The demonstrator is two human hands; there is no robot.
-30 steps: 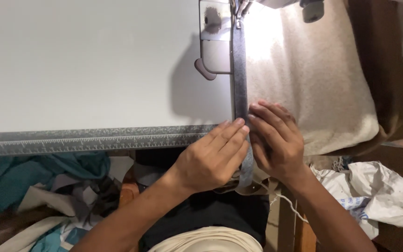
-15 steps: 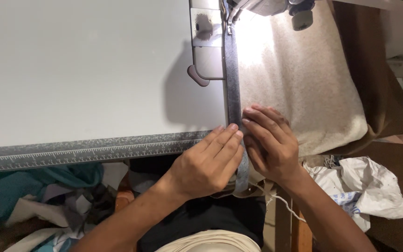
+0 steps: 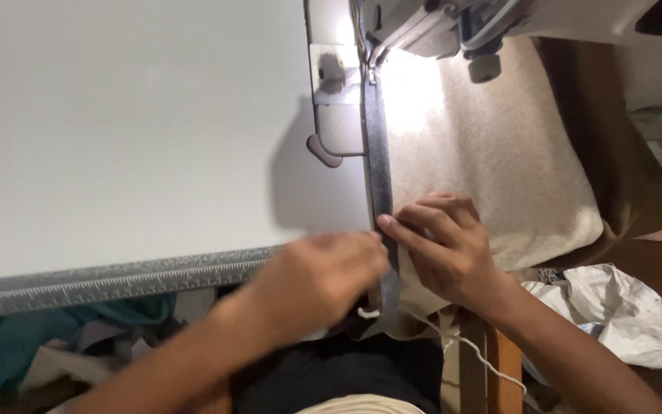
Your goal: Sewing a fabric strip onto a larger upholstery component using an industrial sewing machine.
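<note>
One grey strip [image 3: 378, 165] is seen running straight from the sewing machine [image 3: 423, 23] down to the near table edge and over it; it lies along the left edge of one beige cloth [image 3: 492, 153], on top of it; the right hand [image 3: 442, 245] is laid flat with fingers spread, fingertips pressed on the strip and the cloth just right of the strip; nothing is clamped in it; the left hand [image 3: 316, 280] is blurred, held just left of the strip at the table edge; whether it is closed on the strip cannot be told; one metal plate [image 3: 336, 100] is set just left of the strip, under the machine; left of the strip a wide bare white tabletop [image 3: 116, 130] is left open, bounded near by one ruler [image 3: 116, 277]; right of the strip the cloth is spread to the table's right side; one crumpled white bag [image 3: 622, 310] is seen below the cloth; loose fabric scraps [image 3: 63, 345] are heaped below the ruler.
</note>
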